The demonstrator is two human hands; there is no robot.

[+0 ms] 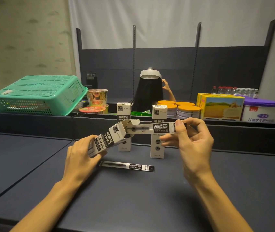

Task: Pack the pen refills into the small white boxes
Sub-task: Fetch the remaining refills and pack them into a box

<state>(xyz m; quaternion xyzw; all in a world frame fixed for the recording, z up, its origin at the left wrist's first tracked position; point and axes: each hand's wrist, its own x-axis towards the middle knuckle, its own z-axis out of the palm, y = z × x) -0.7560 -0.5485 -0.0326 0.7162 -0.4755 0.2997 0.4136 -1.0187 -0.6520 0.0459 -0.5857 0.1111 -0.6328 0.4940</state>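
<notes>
My left hand (pixel 81 156) grips a small white box (pixel 110 137), tilted, its open top flap facing right. My right hand (pixel 192 139) pinches a packaged pen refill (pixel 152 128) by its right end, and the refill's left tip sits at the mouth of that box. Another packaged refill (pixel 127 166) lies flat on the dark table (pixel 133 198) below my hands. Two more white boxes stand upright behind, one at the left (pixel 124 111) and one at the right (pixel 158 114), both partly hidden by what I hold.
A green plastic basket (pixel 37 96) lies upside down at the back left, beside instant noodle cups (pixel 97 97). Orange-lidded tins (pixel 183 109), a yellow carton (pixel 222 106) and a purple-lidded tub (pixel 262 111) line the back right. A person sits beyond the divider.
</notes>
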